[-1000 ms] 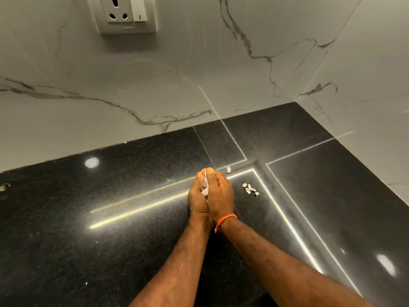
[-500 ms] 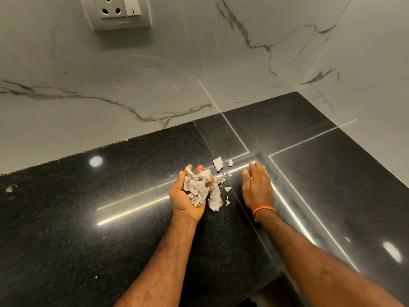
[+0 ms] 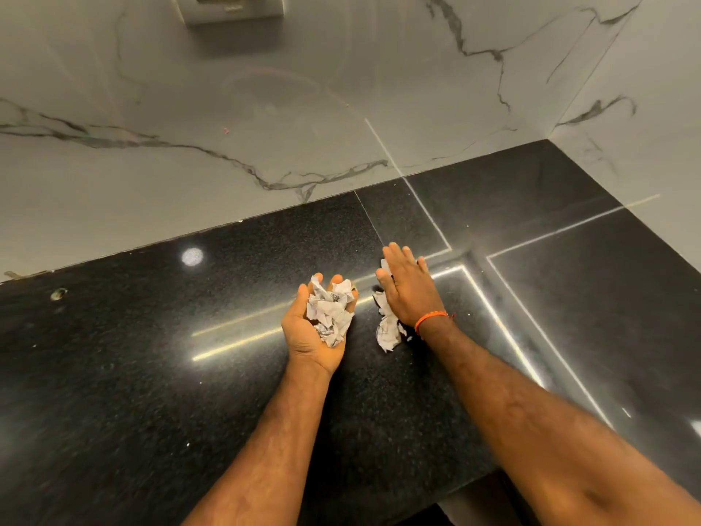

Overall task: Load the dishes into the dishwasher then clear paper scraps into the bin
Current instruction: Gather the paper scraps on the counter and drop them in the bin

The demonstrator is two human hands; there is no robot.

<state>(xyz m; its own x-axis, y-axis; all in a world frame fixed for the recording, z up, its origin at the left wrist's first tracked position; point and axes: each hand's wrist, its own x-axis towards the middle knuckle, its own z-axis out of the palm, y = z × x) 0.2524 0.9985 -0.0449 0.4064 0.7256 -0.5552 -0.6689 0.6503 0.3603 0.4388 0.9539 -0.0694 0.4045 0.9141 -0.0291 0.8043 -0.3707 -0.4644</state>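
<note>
My left hand (image 3: 303, 336) lies palm up on the black counter, its fingers curled round a heap of crumpled white paper scraps (image 3: 329, 313). To its right my right hand (image 3: 407, 286), with an orange band at the wrist, lies flat with straight fingers, palm down. It partly covers more loose paper scraps (image 3: 387, 330) that lie on the counter along its left edge. A small bit of paper shows behind its fingers. No dishes, dishwasher or bin are in view.
The black granite counter (image 3: 151, 373) meets grey marble walls (image 3: 265, 127) at the back and on the right, forming a corner. A wall socket (image 3: 233, 9) sits at the top. The counter's front edge shows at the bottom right.
My two hands, pressed together a second ago, have parted. The left has turned palm up with the scraps; the right has slid left over the loose scraps on the counter.
</note>
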